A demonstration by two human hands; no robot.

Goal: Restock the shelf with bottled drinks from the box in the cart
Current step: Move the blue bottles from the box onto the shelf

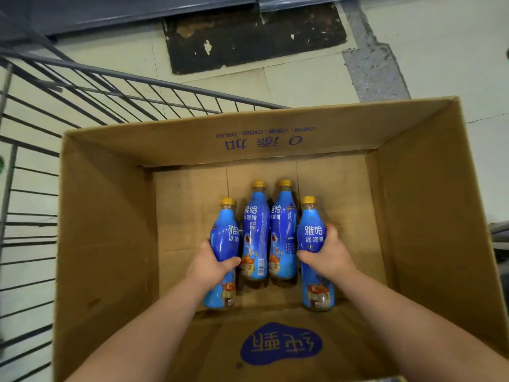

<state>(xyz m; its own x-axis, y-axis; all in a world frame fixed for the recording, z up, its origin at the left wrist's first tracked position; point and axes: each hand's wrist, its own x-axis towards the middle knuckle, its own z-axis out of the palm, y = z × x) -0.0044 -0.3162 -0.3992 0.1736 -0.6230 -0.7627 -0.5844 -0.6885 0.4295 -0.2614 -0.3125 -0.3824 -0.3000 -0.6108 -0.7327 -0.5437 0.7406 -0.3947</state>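
Low in the frame, both hands reach into the cardboard box (429, 216): the left hand (213, 264) grips the outer-left bottle (221, 255), the right hand (326, 256) the outer-right bottle (315, 244), likely to lift a pair. Two middle bottles (268, 232) lie between, and the cart (91, 86) rails stand upper left.

Out of my sight from the head camera

The left hand (213, 264) and right hand (327, 255) wrap the left bottle (223, 232) and right bottle (312, 230), so I can't see most fingers curled behind, nor the labels under the palms. Between the thumbs, fine print on the two middle bottles (256, 230) is too small to read. Behind the wrists, the box (429, 205) runs off the frame; the cart (82, 86) does too.
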